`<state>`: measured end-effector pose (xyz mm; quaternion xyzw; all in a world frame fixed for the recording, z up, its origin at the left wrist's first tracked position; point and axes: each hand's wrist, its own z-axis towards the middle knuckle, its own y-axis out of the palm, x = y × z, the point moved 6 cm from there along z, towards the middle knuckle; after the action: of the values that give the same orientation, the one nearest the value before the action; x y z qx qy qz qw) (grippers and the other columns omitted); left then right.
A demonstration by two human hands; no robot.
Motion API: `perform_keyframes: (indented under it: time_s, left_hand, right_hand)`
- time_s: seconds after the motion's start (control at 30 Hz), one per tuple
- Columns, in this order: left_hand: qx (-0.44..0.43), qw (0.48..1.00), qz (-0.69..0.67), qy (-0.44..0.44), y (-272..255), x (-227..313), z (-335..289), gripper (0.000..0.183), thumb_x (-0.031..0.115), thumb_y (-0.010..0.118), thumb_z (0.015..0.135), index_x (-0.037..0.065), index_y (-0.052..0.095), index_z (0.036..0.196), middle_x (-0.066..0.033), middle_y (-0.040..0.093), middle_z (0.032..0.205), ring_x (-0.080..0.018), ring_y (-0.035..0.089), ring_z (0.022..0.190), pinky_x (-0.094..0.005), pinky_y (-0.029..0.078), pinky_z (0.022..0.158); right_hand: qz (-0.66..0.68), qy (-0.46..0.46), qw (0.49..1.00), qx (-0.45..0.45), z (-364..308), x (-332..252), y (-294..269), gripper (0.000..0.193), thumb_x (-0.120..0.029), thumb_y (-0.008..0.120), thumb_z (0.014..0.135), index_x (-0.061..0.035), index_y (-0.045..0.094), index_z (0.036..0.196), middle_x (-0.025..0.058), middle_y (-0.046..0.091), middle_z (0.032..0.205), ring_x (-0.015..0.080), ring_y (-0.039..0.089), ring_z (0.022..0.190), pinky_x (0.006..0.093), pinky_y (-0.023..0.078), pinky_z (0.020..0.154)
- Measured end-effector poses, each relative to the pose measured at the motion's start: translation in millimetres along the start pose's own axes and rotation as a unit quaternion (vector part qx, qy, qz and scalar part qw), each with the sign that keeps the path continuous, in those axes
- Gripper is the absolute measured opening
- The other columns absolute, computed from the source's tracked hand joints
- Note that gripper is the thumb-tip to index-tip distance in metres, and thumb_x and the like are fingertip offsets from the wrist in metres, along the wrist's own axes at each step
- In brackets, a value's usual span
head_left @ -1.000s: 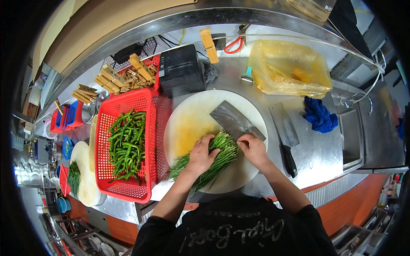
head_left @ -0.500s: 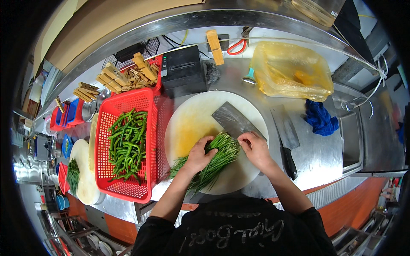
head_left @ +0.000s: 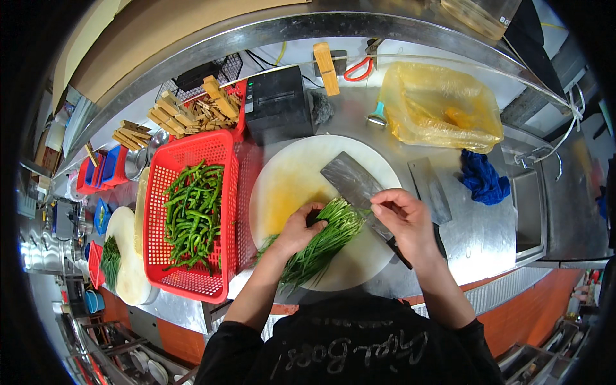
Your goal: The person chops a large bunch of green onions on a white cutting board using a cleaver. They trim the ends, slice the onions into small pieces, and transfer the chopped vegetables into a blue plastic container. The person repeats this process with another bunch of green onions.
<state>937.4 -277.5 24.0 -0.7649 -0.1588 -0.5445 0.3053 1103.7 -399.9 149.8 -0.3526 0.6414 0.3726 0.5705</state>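
A bunch of green chives (head_left: 324, 251) lies slantwise on the round white cutting board (head_left: 282, 167), its pale cut ends pointing up and to the right. My left hand (head_left: 300, 230) is wrapped round the bunch near those ends. Just right of them, my right hand (head_left: 407, 221) is raised with thumb and finger pinched on a thin green chive stalk (head_left: 364, 212). Behind the bunch rests a cleaver (head_left: 350, 176) on the board, its handle partly hidden beneath my right hand. Another knife (head_left: 428, 189) lies on the steel counter right of the board.
A red basket (head_left: 232, 212) of green chili peppers (head_left: 194, 218) stands left of the board. Behind are a black printer (head_left: 277, 102), a peeler (head_left: 378, 115) and a yellow plastic bag (head_left: 443, 106). A blue cloth (head_left: 484, 178) lies near the sink (head_left: 529, 218).
My right hand has moved right and up, away from the chive ends, with a stalk in its pinch. My left hand stays on the bunch.
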Motion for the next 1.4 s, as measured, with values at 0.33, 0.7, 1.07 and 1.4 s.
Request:
perform_keyframes:
  time_s: [0.33, 0.7, 1.07, 1.4]
  left_hand:
    - [0.017, 1.0, -0.022, -0.01, 0.9, 5.7, 6.6, 0.043, 0.032, 0.059, 0.088, -0.001, 0.052, 0.116, -0.0133, 0.06, 0.105, -0.0206, 0.057, 0.098, -0.03, 0.043, 0.088]
    - [0.056, 0.972, 0.216, 0.078, 4.8, 22.2, -11.7, 0.048, 0.02, 0.064, 0.079, 0.001, 0.048, 0.121, -0.0209, 0.054, 0.114, -0.0361, 0.049, 0.109, -0.0397, 0.039, 0.094]
    - [0.04, 0.997, 0.059, 0.005, -4.5, 11.8, -5.9, 0.039, 0.014, 0.059, 0.083, 0.002, 0.05, 0.119, -0.019, 0.06, 0.105, -0.029, 0.058, 0.096, -0.0341, 0.044, 0.086]
    - [0.019, 0.945, 0.328, 0.013, 20.3, 45.8, -17.6, 0.09, 0.052, 0.074, 0.064, -0.002, 0.04, 0.127, -0.0225, 0.038, 0.128, -0.0375, 0.036, 0.119, -0.0452, 0.033, 0.099]
  right_hand:
    - [-0.139, 0.047, 0.979, -0.138, -3.9, 75.4, 45.0, 0.019, -0.008, 0.064, 0.081, -0.0029, 0.061, 0.099, 0.0064, 0.064, 0.089, 0.0143, 0.061, 0.077, 0.0274, 0.048, 0.07]
    - [-0.47, -0.242, 0.845, -0.08, -21.3, 66.8, 31.7, 0.023, -0.01, 0.064, 0.077, -0.0078, 0.061, 0.099, 0.0072, 0.055, 0.088, 0.0273, 0.057, 0.085, 0.0367, 0.049, 0.074]
    - [-0.524, -0.181, 0.827, -0.097, 14.3, 73.8, 37.7, 0.007, -0.015, 0.064, 0.075, -0.0101, 0.065, 0.08, 0.0051, 0.055, 0.087, 0.0249, 0.056, 0.085, 0.038, 0.047, 0.072]
    - [-0.482, -0.119, 0.866, -0.066, 9.2, 76.3, 2.1, 0.033, -0.015, 0.068, 0.074, -0.007, 0.053, 0.102, 0.0126, 0.054, 0.091, 0.0313, 0.057, 0.084, 0.0396, 0.047, 0.073]
